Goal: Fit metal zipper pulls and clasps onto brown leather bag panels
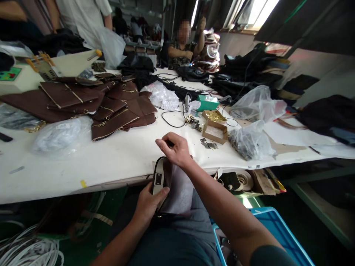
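Note:
My left hand [151, 203] is closed on the edge of a bag piece [158, 188], its thumb pressed over the front. The piece stands upright in my lap, with a dark rim, a pale face and a small dark rectangular fitting [158, 179]. Pale lining [181, 188] hangs beside it. Just above its top end is my right hand [177, 149], with curled fingers and the thumb close to them. Something dark shows between those fingers, but I cannot make out what it is.
Brown leather bag pieces [116, 107] with zips lie at the left of the white table [133, 155]. Small boxes [215, 132] of fittings and loose metal plates [209, 144] are ahead. Plastic bags [252, 140] lie right; a blue crate [280, 225] stands below. A person [183, 48] sits opposite.

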Motion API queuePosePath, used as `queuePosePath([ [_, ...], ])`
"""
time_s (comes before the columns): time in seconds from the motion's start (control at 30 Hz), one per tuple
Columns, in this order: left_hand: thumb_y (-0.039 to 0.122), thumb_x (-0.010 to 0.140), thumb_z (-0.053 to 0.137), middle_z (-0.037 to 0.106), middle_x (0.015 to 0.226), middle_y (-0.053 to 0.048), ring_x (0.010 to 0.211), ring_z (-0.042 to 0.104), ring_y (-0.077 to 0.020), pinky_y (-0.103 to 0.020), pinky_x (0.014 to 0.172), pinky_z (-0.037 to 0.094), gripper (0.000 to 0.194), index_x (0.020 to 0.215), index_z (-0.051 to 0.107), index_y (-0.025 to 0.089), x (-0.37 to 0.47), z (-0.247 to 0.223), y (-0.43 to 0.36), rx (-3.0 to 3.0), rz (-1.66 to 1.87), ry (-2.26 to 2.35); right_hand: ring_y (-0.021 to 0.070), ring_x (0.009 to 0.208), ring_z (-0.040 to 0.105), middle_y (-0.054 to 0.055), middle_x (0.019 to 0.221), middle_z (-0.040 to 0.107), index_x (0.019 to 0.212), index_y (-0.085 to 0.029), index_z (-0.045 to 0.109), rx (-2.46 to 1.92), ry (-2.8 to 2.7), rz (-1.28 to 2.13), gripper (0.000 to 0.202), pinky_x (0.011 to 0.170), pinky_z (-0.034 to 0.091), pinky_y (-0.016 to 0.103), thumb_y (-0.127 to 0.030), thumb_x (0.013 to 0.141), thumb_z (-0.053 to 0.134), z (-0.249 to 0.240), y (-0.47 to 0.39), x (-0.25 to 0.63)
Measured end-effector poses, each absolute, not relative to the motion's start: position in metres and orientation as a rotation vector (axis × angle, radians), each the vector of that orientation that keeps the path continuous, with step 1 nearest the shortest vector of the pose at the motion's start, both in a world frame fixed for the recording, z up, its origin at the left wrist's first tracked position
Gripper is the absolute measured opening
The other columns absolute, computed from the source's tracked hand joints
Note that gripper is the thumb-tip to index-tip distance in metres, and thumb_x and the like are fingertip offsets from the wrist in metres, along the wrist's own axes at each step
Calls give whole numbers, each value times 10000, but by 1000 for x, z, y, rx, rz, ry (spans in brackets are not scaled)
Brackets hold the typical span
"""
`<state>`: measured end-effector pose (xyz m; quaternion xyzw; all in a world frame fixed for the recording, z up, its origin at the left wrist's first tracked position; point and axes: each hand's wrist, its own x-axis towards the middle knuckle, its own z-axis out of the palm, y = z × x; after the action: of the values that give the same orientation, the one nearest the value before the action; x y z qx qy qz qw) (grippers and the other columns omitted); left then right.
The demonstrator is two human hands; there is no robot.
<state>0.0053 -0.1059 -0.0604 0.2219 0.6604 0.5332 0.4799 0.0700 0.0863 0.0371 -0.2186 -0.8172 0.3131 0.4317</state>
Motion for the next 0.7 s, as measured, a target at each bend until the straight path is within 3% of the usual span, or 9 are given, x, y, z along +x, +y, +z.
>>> queuePosePath([
  [0.17,624,785,856,828,1162,-133,1109,761,-350,-388,935,584,687,1260,751,139,1,-54,-108,633,1317,1592,232,1007,654,77,993,718,1039,-197,799,-640,-2341,601,339,960,470,372,-510,1022,670,11,124,77],
  [0.3,635,789,846,823,1198,-128,1154,747,-359,-391,968,583,683,1263,776,148,-2,-39,-105,649,1362,1561,274,1204,637,132,1254,694,1326,-214,721,-693,-2081,624,402,1076,478,437,-490,1048,630,3,98,115],
  [0.43,640,820,818,817,1224,-117,1201,729,-363,-380,993,579,665,1282,772,164,0,-29,-101,698,1375,1546,253,1149,665,103,1183,698,1230,-244,737,-763,-1849,749,260,1046,526,432,-405,1049,642,-13,41,154],
  [0.6,648,936,693,803,1274,-86,1241,716,-342,-369,1058,554,605,1345,735,204,4,-19,-94,901,1246,1634,247,1142,683,94,1215,719,1266,-253,723,-859,-1722,910,291,1021,547,406,-381,1004,718,-30,-4,175],
  [0.7,699,938,643,798,1293,-69,1295,686,-356,-414,1154,502,636,1339,741,215,-8,-1,-93,1069,1086,1731,225,1001,705,64,1051,748,1097,-236,763,-864,-1652,901,180,923,556,371,-379,1008,701,-32,-3,194],
])
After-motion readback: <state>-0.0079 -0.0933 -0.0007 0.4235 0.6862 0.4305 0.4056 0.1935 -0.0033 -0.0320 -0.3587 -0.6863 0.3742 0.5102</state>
